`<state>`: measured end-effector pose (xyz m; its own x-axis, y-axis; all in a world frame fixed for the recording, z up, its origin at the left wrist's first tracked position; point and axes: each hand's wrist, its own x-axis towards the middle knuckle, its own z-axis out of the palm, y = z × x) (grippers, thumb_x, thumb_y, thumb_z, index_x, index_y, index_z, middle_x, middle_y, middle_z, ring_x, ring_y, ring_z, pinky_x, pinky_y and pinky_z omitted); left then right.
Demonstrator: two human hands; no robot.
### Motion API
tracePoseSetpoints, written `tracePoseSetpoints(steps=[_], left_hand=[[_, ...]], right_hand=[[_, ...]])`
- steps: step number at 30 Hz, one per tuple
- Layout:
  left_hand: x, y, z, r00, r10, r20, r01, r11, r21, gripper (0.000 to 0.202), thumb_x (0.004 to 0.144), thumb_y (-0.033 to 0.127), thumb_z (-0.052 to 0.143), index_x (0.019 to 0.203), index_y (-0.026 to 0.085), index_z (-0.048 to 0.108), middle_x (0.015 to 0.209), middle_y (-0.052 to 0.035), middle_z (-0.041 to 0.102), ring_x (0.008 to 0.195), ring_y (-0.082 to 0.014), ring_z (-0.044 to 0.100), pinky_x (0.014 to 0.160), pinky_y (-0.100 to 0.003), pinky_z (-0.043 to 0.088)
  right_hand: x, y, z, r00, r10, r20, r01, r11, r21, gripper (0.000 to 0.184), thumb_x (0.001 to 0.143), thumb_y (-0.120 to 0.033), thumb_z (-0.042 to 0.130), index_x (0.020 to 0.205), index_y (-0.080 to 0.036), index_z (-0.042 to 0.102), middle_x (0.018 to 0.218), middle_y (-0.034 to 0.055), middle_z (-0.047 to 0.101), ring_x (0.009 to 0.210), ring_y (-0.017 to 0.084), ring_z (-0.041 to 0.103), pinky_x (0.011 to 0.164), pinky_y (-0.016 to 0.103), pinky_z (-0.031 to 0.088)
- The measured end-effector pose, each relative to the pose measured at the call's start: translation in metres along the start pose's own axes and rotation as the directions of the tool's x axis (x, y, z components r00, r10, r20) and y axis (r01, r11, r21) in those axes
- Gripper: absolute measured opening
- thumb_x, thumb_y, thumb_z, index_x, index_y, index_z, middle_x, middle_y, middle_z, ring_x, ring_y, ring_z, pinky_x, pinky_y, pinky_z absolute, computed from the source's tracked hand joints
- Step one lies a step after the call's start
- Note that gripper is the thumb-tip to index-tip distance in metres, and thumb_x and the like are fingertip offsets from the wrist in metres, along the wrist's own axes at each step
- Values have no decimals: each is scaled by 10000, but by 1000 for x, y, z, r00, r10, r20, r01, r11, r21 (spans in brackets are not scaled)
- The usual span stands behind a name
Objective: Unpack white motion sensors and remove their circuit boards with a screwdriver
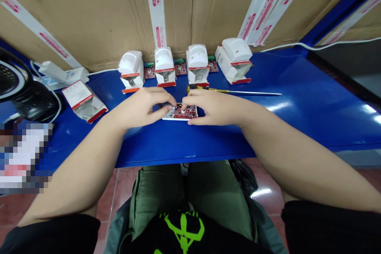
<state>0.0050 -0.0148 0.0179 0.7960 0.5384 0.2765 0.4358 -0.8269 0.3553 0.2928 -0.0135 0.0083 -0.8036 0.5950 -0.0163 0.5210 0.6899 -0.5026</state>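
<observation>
A red circuit board (pixel 186 114) sits in a shallow white plastic housing (pixel 168 117) on the blue table, between my two hands. My left hand (pixel 145 105) closes thumb and forefinger at the housing's left end; what lies between the tips is too small to make out. From the other side, my right hand (pixel 210 107) grips the housing, its forefinger on the board and its thumb at the near edge. Just behind the right hand lies a screwdriver (pixel 253 93), its yellow and black handle partly covered by that hand.
Several opened small boxes (pixel 131 80) stand along the back with white detector covers (pixel 198 54) on them. More red circuit boards (pixel 180 69) lie between. Another opened box (pixel 83 101), a power strip (pixel 71 76) and a black fan (pixel 32 87) are at left. The table's front edge (pixel 184 160) is close.
</observation>
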Motion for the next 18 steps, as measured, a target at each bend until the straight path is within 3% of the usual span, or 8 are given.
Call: tracePoseSetpoints(steps=[3, 7, 12, 18], left_hand=[[-1, 0, 1, 1000, 11, -11, -11, 1000, 5, 224, 1080, 267, 669, 1209, 215, 844, 1134, -94, 871, 1032, -253, 841, 1040, -420, 679], [-2, 1, 5, 995, -71, -74, 74, 997, 33, 295, 1065, 261, 683, 1320, 188, 813, 1191, -108, 868, 1093, -266, 838, 1063, -431, 682], [0, 5, 6, 982, -137, -129, 132, 990, -50, 323, 1076, 300, 622, 1309, 174, 808, 1240, -125, 832, 1140, -268, 804, 902, -365, 710], [-1, 8, 2, 989, -116, -91, 103, 986, -134, 254, 1016, 317, 693, 1185, 220, 855, 1070, -75, 799, 1008, -225, 764, 814, -311, 660]], right_hand=[[0, 1, 1, 1000, 0, 5, 0, 1000, -4, 291, 972, -369, 779, 1217, -215, 761, 1209, 125, 680, 1083, 304, 643, 1005, 436, 510], [0, 2, 1, 1000, -9, -4, 9, 1000, 0, 305, 963, -355, 789, 1236, -221, 765, 1222, 125, 680, 1111, 312, 652, 1021, 436, 512], [0, 2, 2, 1000, -17, -7, 17, 1000, 13, 295, 961, -333, 793, 1235, -225, 769, 1228, 121, 677, 1107, 305, 654, 1025, 429, 511], [0, 1, 1, 1000, -11, -5, 11, 1000, 1, 263, 949, -336, 797, 1182, -222, 754, 1194, 110, 663, 1059, 294, 636, 992, 418, 505]])
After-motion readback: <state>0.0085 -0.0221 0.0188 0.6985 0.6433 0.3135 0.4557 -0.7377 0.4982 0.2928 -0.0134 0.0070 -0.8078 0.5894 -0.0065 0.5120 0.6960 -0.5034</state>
